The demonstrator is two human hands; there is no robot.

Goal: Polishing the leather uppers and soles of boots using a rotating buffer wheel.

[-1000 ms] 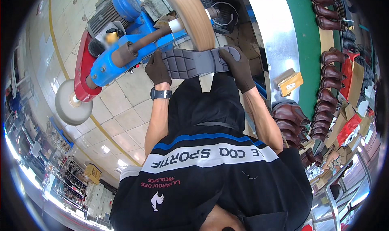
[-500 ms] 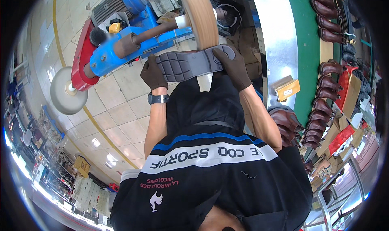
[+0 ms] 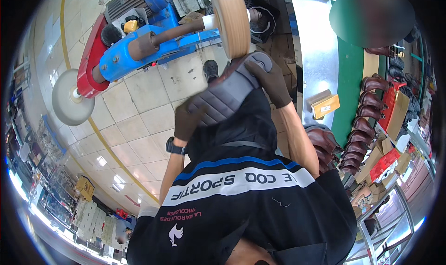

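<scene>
A brown leather shoe (image 3: pixel 225 98) with a dark grey, grooved sole is held between my gloved hands, sole facing me, slanting up to the right. My left hand (image 3: pixel 188 118), in a dark brown glove, is closed round its lower left end. The matching gloved right hand (image 3: pixel 275 85) grips the upper right end, which looks like the heel, with fingers over the sole. The shoe's upper right edge meets, or nearly meets, the underside of a tan buffing wheel (image 3: pixel 232 26); actual contact is hard to tell. Most of the leather upper is hidden behind the sole.
The blue machine (image 3: pixel 125 53) carries the shaft, with a pale round wheel (image 3: pixel 72 98) at its left end. To the right, a metal-topped bench (image 3: pixel 320 56) holds a yellow block (image 3: pixel 326 106). Brown shoes (image 3: pixel 362 135) line the green surface (image 3: pixel 350 79). My shod foot (image 3: pixel 211 69) shows below.
The shoe has tilted from nearly level to a steep slant. My left hand has dropped with its end, while the right hand keeps hold near the wheel.
</scene>
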